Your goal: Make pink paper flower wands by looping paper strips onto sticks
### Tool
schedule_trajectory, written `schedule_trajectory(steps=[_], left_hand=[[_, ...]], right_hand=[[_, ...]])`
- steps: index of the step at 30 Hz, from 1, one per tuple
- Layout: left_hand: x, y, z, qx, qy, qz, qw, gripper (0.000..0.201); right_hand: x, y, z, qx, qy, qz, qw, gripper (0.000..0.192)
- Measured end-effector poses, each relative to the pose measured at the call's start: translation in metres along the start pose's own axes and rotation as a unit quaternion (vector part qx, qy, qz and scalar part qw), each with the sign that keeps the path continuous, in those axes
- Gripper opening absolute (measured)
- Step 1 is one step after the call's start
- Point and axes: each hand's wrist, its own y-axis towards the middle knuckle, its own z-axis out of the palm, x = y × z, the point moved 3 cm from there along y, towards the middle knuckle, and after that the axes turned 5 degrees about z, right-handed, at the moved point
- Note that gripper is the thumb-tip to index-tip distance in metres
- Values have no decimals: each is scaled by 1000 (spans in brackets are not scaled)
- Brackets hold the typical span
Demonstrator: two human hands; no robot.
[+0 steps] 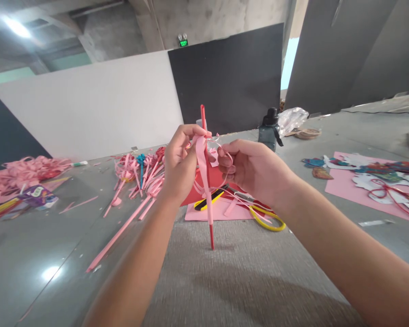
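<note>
My left hand [180, 159] grips a thin red stick [211, 236] that stands nearly upright, its lower tip close to the grey floor and its top rising above my fingers. A pink paper strip [202, 175] hangs down along the stick from that hand. My right hand [250, 165] is just to the right of the stick and pinches looped pink strips [225, 156] between its fingers. Both hands are held close together above a pink sheet [221, 212] lying on the floor.
Yellow-handled scissors [267, 220] and a yellow-black cutter [209, 200] lie under my hands. Finished pink paper pieces on sticks [139, 175] lie left, a pink strip pile [23, 172] far left. Paper cutouts on a pink sheet [371, 179] lie right; a dark bottle [269, 129] stands behind.
</note>
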Motion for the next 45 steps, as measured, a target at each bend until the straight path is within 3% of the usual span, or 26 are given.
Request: schedule_trajectory(steps=[15,25,45], left_hand=[[-2,-3,4,22,8,3,1000,7],[-7,-4,6,-12,19,29,999,7],[-6,-5,9,-8,6,16,1000,17]], right_hand=[[2,-1,0,-5,12,-20,1000,25],[0,-1,0,8,25,-20,999,19],[-2,-2,1,33,56,-12,998,23]])
